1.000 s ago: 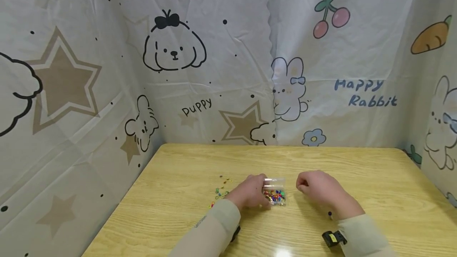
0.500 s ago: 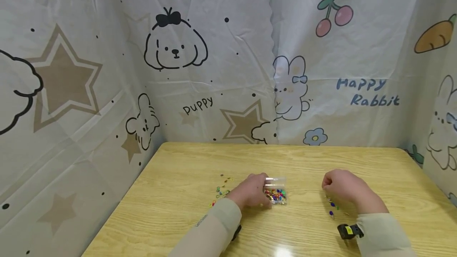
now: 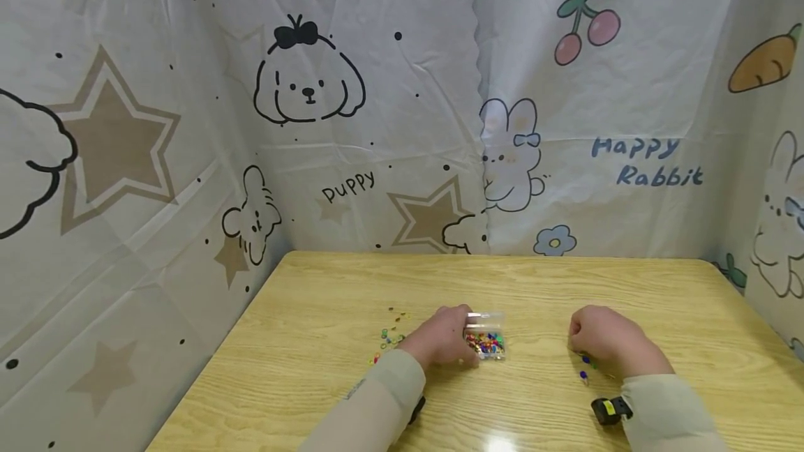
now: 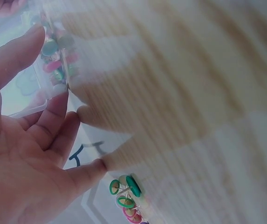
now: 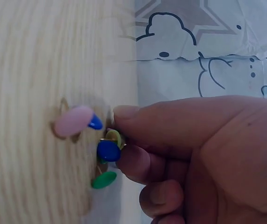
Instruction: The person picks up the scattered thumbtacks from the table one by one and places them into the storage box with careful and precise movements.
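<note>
In the head view my left hand (image 3: 443,337) grips the left side of a small clear plastic box (image 3: 486,321), its lid raised at the back. Colourful thumbtacks (image 3: 485,346) fill its bottom. The left wrist view has the thumb over the box wall and the fingers along its edge. To the right, my right hand (image 3: 606,335) is low over the table with curled fingers. Its thumb and forefinger pinch at a yellow-rimmed thumbtack (image 5: 115,136). Right beside it lie a blue thumbtack (image 5: 108,151), a green thumbtack (image 5: 104,180) and a blurred pink thumbtack (image 5: 72,122).
Loose thumbtacks (image 3: 384,334) are scattered left of the left hand, with green-rimmed tacks (image 4: 125,201) close to its little finger. A wooden table (image 3: 326,284) carries everything. A printed cloth (image 3: 352,89) hangs behind and at the sides.
My right hand has moved from beside the box out to the right, down to the loose thumbtacks, and has lowered slightly since half a second ago. The left hand keeps its place on the box.
</note>
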Demonstrator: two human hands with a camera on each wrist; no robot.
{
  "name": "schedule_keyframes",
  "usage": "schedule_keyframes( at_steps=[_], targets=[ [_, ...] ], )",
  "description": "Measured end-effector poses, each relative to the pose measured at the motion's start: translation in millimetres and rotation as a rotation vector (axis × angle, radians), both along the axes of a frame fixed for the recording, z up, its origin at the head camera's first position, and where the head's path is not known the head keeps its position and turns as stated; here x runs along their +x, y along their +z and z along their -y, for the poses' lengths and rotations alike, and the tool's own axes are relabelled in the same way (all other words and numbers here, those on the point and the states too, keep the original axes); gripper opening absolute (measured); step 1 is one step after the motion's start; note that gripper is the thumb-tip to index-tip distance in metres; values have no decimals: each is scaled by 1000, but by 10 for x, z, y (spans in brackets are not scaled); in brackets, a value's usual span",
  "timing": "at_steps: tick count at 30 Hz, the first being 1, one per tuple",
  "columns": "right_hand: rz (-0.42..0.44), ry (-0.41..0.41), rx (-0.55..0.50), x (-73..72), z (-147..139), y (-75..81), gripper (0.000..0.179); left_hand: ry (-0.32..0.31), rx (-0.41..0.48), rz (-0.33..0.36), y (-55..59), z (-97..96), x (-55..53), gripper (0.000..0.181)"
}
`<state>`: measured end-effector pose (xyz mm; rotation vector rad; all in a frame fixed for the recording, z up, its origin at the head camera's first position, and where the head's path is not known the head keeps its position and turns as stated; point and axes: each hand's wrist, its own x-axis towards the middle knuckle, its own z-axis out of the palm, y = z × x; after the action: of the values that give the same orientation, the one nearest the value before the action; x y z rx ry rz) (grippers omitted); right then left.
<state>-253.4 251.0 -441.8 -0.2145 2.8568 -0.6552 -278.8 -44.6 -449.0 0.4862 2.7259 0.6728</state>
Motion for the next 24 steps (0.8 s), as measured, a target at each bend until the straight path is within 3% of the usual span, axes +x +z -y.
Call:
schedule_keyframes(
  at_steps=[24],
  targets=[
    [-28, 26, 50, -53, 32, 3, 20, 1, -6, -6, -9, -2, -12, 68]
  ],
)
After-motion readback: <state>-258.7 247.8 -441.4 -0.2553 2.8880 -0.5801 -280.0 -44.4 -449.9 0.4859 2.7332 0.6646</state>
